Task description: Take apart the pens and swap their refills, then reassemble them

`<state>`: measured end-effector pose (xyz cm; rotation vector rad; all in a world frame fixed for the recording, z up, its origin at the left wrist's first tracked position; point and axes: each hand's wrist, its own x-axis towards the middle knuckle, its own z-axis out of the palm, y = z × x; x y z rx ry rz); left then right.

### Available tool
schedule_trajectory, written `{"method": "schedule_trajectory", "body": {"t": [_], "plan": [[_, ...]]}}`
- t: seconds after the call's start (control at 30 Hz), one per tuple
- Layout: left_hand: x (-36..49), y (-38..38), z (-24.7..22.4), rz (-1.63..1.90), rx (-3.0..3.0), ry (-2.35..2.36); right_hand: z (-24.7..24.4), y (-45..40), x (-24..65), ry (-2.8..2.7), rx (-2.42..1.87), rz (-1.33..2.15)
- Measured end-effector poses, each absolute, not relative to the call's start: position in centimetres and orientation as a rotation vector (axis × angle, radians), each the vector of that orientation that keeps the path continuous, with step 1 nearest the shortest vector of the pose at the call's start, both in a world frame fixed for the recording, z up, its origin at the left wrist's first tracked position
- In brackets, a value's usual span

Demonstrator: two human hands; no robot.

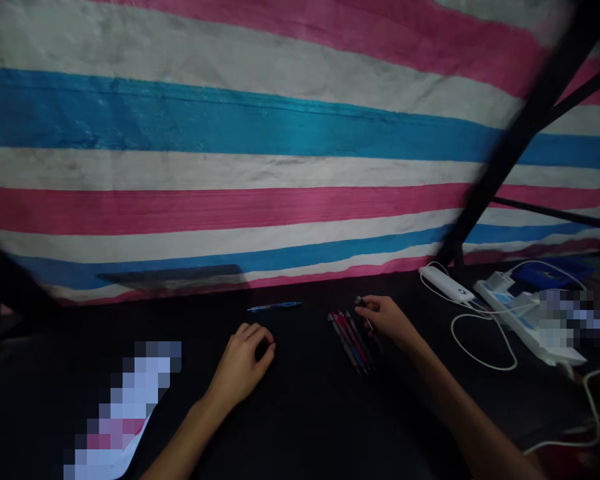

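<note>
Several pens (353, 340) lie side by side on the black table (300, 413), some with red or pink parts. Just right of them, my right hand (383, 319) pinches a dark pen (370, 325), mostly hidden by the fingers. A single blue pen (275, 307) lies nearly level farther back, left of the group. My left hand (247, 360) rests on the table below the blue pen, its fingers curved and a gap between thumb and forefinger, with nothing in it.
A pixelated white and pink packet or sheet (130, 407) lies at the left. To the right are a white power bank (446, 283), looping white cables, a power strip (530, 323) and a blue tray (553, 273). Striped sheeting (280, 127) and a dark slanted post stand behind.
</note>
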<state>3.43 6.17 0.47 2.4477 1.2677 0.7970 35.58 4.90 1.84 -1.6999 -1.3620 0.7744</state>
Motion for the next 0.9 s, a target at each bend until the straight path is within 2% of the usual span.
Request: {"method": "schedule_trajectory", "body": {"t": [0.1,0.23,0.57,0.9], "plan": [[3.3,6.7,0.2,0.814,2.465,1.328,0.3,5.4,36.1,-1.523,-1.826,0.52],[3.6,7.4,-0.1,0.809,2.508,1.424,-0.7,5.6,36.2,-1.619,-1.895,0.367],[5.3,10.1,-0.8,0.695,2.629,1.622,-1.0,5.6,36.9,-1.658,-1.897,0.457],[4.2,10.4,0.3,0.649,2.537,1.614,-1.2,5.2,36.1,-1.736,-1.971,0.307]]}}
